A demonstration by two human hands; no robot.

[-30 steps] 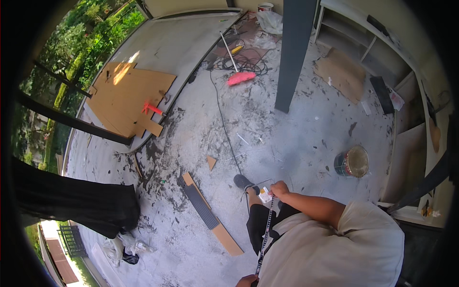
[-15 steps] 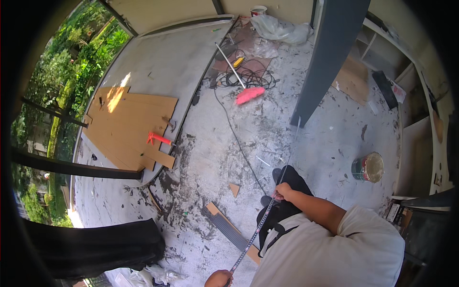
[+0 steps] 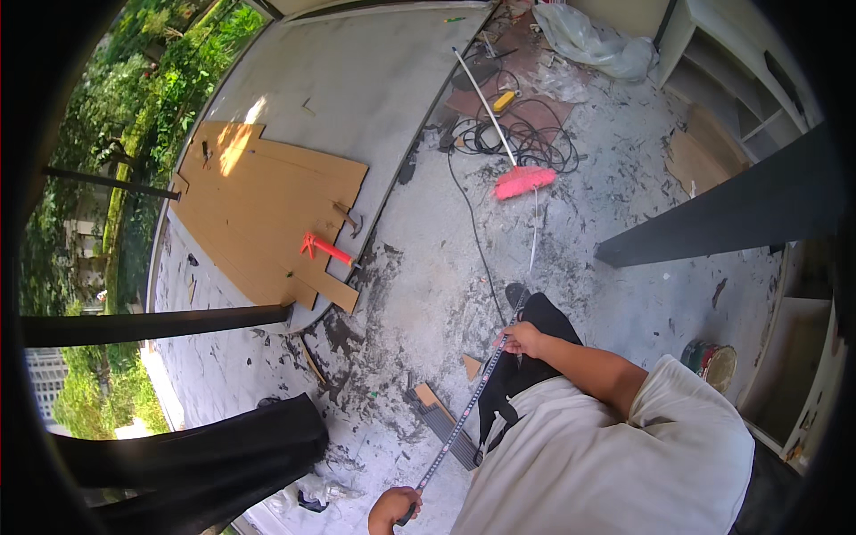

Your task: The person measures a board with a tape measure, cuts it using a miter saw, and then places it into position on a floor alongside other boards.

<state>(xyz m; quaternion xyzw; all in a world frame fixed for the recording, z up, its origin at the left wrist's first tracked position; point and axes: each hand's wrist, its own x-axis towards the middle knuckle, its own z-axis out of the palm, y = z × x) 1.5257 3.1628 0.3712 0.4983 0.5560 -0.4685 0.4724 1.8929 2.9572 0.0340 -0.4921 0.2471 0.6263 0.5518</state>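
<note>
My left hand (image 3: pixel 392 507), at the lower edge, is closed around the dark case of a tape measure (image 3: pixel 453 435). Its pale, marked blade runs up and to the right across the front of my body. Further along, my right hand (image 3: pixel 522 339) grips the blade between thumb and fingers, just above my dark trousers and shoe. Beyond that hand a thin pale strip, seemingly the blade's far length, reaches toward the pink broom head (image 3: pixel 524 182). Whether it touches the broom cannot be made out. Below the blade lie grey ribbed strips (image 3: pixel 439 432) and a small tan offcut (image 3: pixel 471 366).
Tan boards (image 3: pixel 267 209) cover part of the floor at left, with a red caulking gun (image 3: pixel 326 248) and a hammer (image 3: pixel 348 218) on them. Black cable (image 3: pixel 486 143) lies coiled near the broom. A dark post (image 3: pixel 713 214) and a paint bucket (image 3: pixel 713 363) stand at right.
The blade's far part has swung left, from the grey post's foot toward the broom. My left hand has risen slightly and shifted left. The view has turned to the left.
</note>
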